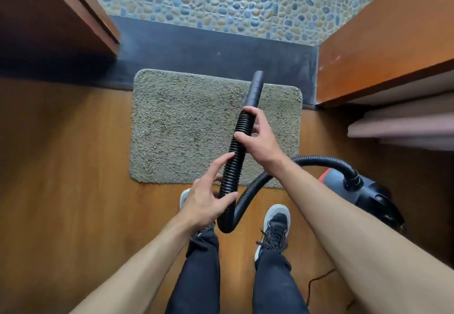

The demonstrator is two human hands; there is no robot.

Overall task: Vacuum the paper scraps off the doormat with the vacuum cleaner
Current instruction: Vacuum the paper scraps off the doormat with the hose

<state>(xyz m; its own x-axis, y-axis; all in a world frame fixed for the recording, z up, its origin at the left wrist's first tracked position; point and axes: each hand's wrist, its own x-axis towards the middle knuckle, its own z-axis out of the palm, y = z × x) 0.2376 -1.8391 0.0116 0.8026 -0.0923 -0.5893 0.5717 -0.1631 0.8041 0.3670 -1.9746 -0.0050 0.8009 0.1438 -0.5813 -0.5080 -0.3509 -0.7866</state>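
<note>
A shaggy grey-green doormat (181, 129) lies on the wooden floor before a dark threshold. I see no paper scraps on it. A black ribbed vacuum hose (234, 158) ends in a smooth black nozzle (255, 88) that points away from me above the mat's far right part. My right hand (258, 139) grips the hose just below the nozzle. My left hand (208, 193) holds the hose lower down, fingers loosely around it. The hose loops back to the black and red vacuum cleaner (363, 190) on the floor at my right.
My two feet in dark sneakers (275, 225) stand at the mat's near edge. Wooden door frames (383, 50) flank the opening left and right. Beyond the dark threshold (208, 50) is pebble flooring. A thin power cord (317, 281) lies on the floor at the lower right.
</note>
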